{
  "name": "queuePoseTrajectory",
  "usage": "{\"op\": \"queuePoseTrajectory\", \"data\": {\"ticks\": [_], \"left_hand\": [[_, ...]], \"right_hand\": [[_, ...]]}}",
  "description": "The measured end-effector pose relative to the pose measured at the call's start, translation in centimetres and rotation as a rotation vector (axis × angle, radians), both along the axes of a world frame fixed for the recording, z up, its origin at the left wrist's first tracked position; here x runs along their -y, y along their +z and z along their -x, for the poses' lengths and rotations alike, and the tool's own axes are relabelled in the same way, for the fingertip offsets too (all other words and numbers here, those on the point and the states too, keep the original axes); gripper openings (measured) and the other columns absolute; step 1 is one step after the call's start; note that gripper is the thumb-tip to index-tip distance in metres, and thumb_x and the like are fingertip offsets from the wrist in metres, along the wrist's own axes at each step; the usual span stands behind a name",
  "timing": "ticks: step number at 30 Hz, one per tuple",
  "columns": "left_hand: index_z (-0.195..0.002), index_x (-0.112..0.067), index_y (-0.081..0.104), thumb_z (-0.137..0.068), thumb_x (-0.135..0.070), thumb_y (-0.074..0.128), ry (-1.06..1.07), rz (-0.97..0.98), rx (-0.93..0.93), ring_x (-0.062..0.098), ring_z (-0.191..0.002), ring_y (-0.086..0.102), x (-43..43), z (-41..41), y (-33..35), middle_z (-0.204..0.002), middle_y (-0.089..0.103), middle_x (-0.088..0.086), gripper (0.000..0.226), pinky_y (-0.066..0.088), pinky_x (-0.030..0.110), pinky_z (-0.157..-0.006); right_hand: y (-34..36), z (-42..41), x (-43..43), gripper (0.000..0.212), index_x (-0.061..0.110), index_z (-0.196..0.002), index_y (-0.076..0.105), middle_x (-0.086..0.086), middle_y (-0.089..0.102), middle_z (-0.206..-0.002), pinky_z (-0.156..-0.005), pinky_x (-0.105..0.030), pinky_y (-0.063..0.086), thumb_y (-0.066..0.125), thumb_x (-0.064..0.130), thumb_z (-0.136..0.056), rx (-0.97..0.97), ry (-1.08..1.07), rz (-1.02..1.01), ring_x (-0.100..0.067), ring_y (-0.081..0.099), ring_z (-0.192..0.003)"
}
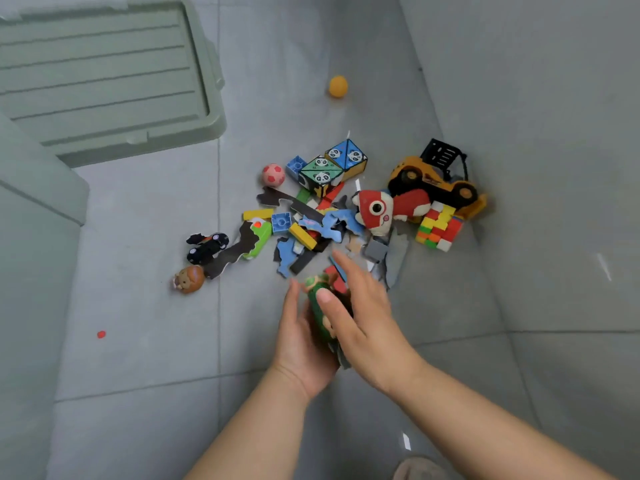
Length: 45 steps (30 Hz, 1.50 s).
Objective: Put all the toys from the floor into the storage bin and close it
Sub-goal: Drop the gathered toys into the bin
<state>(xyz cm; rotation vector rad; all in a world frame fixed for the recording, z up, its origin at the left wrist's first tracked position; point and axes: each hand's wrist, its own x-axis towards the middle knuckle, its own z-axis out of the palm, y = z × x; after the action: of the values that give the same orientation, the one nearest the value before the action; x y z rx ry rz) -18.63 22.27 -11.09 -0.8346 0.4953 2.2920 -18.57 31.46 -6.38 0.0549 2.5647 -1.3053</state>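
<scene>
A green toy (320,306) was held between both hands above the near edge of the toy pile (332,216) on the floor (138,358). It was cupped from the left by the left hand (301,341), fingers curled under it, and it was pressed from the right by the right hand (360,320), whose thumb lay across its top while the other fingers were stretched toward the pile. Some flat, dark pieces seemed to be gathered beneath the toy in the same hold, though they could not be told exactly.

Just beyond lay puzzle pieces, bricks, a red plush fish (377,211), panda cubes (332,166), a yellow truck (433,181) and a colourful cube (440,228). Further left a black car (207,247) and a brown figure (188,278) were seen; an orange ball (338,86) lay far off alone, and a small red bit (101,334) lay near left.

The storage bin (38,202) stood at the left edge, its lid (104,74) lying far left on the floor.

For the step to be done well, the bundle should be kept squeezed from both sides and supported from below, so that no loose flat piece is shed while it is carried left to the bin.
</scene>
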Motion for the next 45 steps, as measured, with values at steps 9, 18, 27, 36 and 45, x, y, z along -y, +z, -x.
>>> {"op": "queuePoseTrajectory", "data": {"ticks": [9,18,27,36,45], "left_hand": [[-0.103,-0.02,0.065,-0.075,-0.053,0.053,0.066,0.014,-0.067,0.033,-0.1,0.063,2.9,0.0,-0.5,-0.098,0.071,0.011,0.045,0.053,0.051,-0.083],[-0.12,-0.022,0.059,-0.088,-0.055,0.043,0.186,0.062,-0.009,0.032,-0.116,0.055,4.6,0.6,-1.4,-0.115,0.062,0.011,0.049,0.046,0.052,-0.091],[-0.101,-0.023,0.066,-0.09,-0.047,0.041,0.15,0.155,0.002,0.026,-0.097,0.061,3.1,0.9,-1.2,-0.101,0.066,0.008,0.036,0.045,0.043,-0.089],[-0.061,-0.024,0.06,-0.087,-0.039,0.047,0.36,0.423,-0.226,0.006,-0.055,0.06,4.5,4.3,10.3,-0.063,0.057,-0.008,0.032,0.049,0.012,-0.05],[-0.097,-0.025,0.067,-0.08,-0.047,0.056,0.73,0.969,-0.454,0.01,-0.085,0.069,29.8,-4.1,26.4,-0.098,0.068,-0.001,0.03,0.058,0.027,-0.066]], "right_hand": [[-4.7,1.2,-7.2,0.035,0.019,-0.122,0.049,-0.005,0.042,-0.125,-0.093,-0.034,0.044,0.058,0.023,-0.088,0.175,-0.332,-0.312,-0.021,0.048,-0.114],[-7.7,6.7,-6.8,0.042,0.019,-0.126,0.047,-0.005,0.054,-0.121,-0.078,-0.034,0.045,0.059,0.029,-0.087,-0.136,-0.059,-0.727,-0.025,0.052,-0.108],[-4.2,2.3,-1.6,0.031,0.027,-0.106,0.055,0.012,0.053,-0.097,-0.081,-0.009,0.038,0.065,0.029,-0.077,-0.207,-0.126,0.008,-0.002,0.049,-0.092],[4.6,2.2,7.5,0.037,0.037,-0.124,0.047,0.003,0.043,-0.136,-0.109,-0.014,0.022,0.034,0.028,-0.09,-0.288,0.134,0.516,-0.008,0.028,-0.136],[19.6,0.2,29.0,0.042,0.012,-0.138,0.039,-0.012,0.033,-0.144,-0.114,-0.044,0.023,0.039,0.016,-0.096,-0.444,0.865,0.727,-0.02,0.021,-0.14]]}}
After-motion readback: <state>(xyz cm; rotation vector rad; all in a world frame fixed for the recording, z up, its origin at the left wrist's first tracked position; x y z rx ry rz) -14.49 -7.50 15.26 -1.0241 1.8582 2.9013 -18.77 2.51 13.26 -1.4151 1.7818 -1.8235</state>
